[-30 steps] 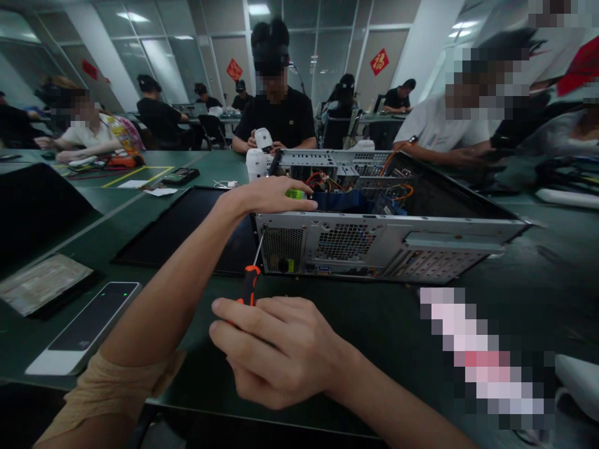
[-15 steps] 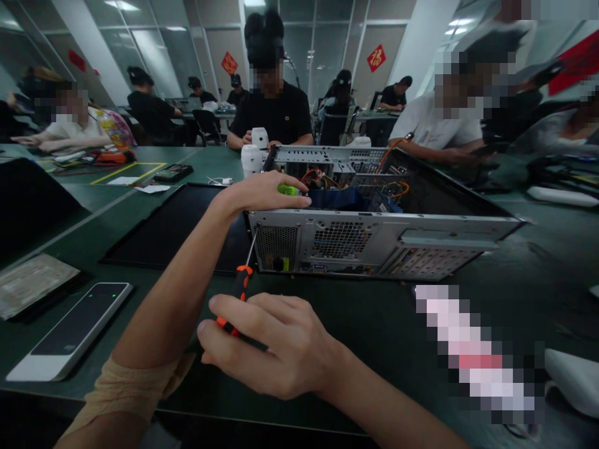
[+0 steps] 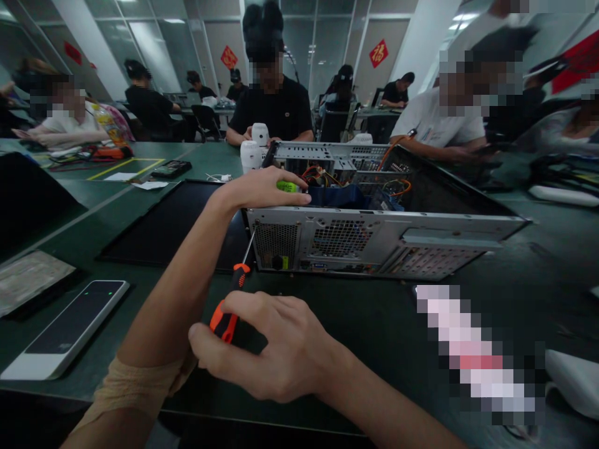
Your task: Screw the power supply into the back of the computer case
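Note:
An open computer case (image 3: pixel 421 219) lies on its side, its metal rear panel facing me. My left hand (image 3: pixel 269 187) rests over the case's near left corner, fingers stretched out beside a bright green label (image 3: pixel 286 186); what lies under the palm is hidden. In my right hand (image 3: pixel 276 346) is an orange and black screwdriver (image 3: pixel 241 275), its handle between thumb and fingers. Its shaft slants up to the panel's upper left corner, beside a honeycomb grille (image 3: pixel 276 240). The tip meets a screw spot there, though the screw is too small to make out.
A black side panel (image 3: pixel 173 218) lies left of the case. On the left are a white device with a dark screen (image 3: pixel 70 330) and a hard drive (image 3: pixel 32 280). White cameras (image 3: pixel 251 156) stand behind the case. Co-workers sit across the green table (image 3: pixel 355 349).
My right hand's fingers have loosened and spread on the screwdriver handle, baring more of it. The screwdriver's tip and my left hand keep their places on the case. The view has shifted slightly.

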### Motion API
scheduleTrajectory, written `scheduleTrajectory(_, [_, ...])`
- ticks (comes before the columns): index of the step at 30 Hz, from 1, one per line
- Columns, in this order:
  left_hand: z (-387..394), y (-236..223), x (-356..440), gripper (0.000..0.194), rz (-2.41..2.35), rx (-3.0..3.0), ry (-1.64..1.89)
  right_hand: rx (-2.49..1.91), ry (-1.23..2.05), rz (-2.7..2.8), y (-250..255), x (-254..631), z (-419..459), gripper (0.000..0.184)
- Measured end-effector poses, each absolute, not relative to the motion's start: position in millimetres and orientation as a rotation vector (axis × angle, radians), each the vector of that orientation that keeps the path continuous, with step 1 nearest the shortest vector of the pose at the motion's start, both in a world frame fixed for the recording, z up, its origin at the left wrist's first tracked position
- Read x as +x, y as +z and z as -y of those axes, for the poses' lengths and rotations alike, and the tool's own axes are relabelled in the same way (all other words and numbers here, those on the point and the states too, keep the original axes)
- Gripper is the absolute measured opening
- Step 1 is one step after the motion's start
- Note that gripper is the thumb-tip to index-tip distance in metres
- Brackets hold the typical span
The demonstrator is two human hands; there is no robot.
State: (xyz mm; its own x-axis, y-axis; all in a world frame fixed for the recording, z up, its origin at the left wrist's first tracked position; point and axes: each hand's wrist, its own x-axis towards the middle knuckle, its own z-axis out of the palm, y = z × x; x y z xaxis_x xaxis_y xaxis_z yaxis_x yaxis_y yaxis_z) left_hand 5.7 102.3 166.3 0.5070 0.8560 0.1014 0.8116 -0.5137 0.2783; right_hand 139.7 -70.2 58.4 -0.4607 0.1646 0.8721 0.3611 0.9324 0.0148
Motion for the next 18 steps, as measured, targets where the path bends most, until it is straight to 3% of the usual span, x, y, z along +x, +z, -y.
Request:
scheduleTrajectory(8, [-103.7,164.9,4.9,0.07,-1.406,2.552,0.366,-0.267,-0.121,2.042,62.7,141.9,66.9,0.019])
scheduleTrajectory(18, [-107.2,165.1,3.5,0.077,-1.365,2.62,0.283,-0.305,-0.254,2.081,58.5,143.7,73.5,0.026])
